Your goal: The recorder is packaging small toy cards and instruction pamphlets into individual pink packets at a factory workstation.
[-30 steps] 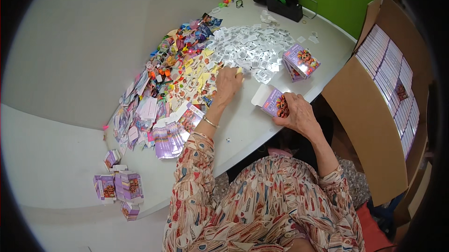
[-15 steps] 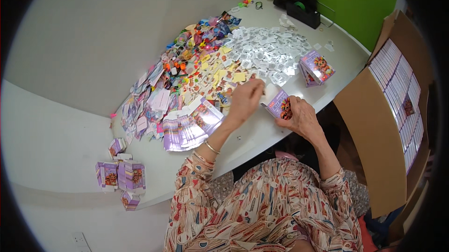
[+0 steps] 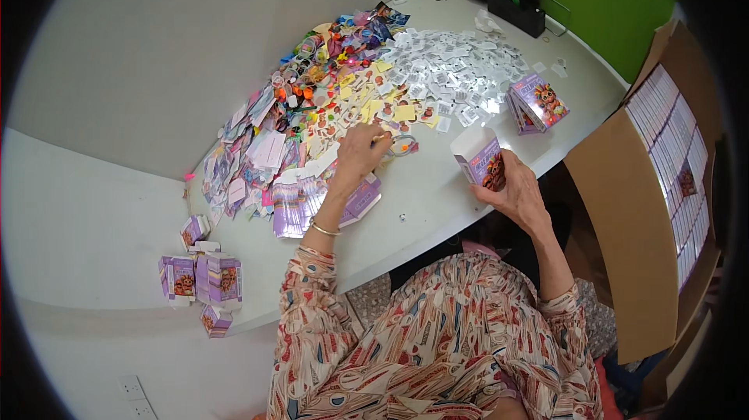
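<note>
In my right hand is a small purple carton with its white top flaps raised; fingers and thumb wrap its lower right side. My left hand is over the near edge of the pile, its fingers pinched together. A small pale ring-like trinket with an orange spot shows beside its fingertips, and I cannot tell if they grip it. Flattened purple cartons lie fanned out partly beneath that hand and wrist. Cards with yellow and reddish pictures spread just beyond it.
White printed slips heap at the back. Colourful trinkets and packets line the wall side. Two purple cartons stand at right, several more at far left. A black tape dispenser sits behind; a large cardboard box of packed cartons stands right.
My left hand has moved left, away from the carton to the pile's near edge. My right hand has shifted slightly right with the carton, which is now more upright.
</note>
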A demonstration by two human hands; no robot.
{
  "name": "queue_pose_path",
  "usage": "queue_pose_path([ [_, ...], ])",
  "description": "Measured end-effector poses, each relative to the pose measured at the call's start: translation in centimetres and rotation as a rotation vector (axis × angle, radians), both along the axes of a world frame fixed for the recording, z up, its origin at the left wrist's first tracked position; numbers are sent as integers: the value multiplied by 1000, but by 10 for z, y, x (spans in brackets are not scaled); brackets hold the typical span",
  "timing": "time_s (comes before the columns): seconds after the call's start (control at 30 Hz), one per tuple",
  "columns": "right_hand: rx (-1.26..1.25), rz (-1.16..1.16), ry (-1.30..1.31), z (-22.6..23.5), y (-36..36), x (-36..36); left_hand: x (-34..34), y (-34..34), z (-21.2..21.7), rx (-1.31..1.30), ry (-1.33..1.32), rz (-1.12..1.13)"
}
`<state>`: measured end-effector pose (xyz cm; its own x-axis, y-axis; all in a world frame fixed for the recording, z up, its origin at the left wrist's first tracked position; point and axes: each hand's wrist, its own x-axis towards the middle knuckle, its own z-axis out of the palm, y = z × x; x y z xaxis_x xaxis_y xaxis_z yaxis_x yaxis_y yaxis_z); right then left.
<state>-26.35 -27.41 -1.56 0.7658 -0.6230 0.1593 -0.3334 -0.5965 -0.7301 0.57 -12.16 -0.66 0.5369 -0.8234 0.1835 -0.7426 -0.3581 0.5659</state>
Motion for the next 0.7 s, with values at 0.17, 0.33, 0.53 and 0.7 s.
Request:
queue_pose_path([
  [0.17,-45,12,12,-5,-1,2,-10,19,-13,76,-381,-144],
  [0.33,-76,31,10,-8,-2,0,-5,20,-12,226,-574,-276],
  [0.53,-108,23,34,-6,1,2,10,10,-23,96,-653,-391],
  [0.7,-151,44,60,-7,4,4,23,2,5,-47,-427,-252],
])
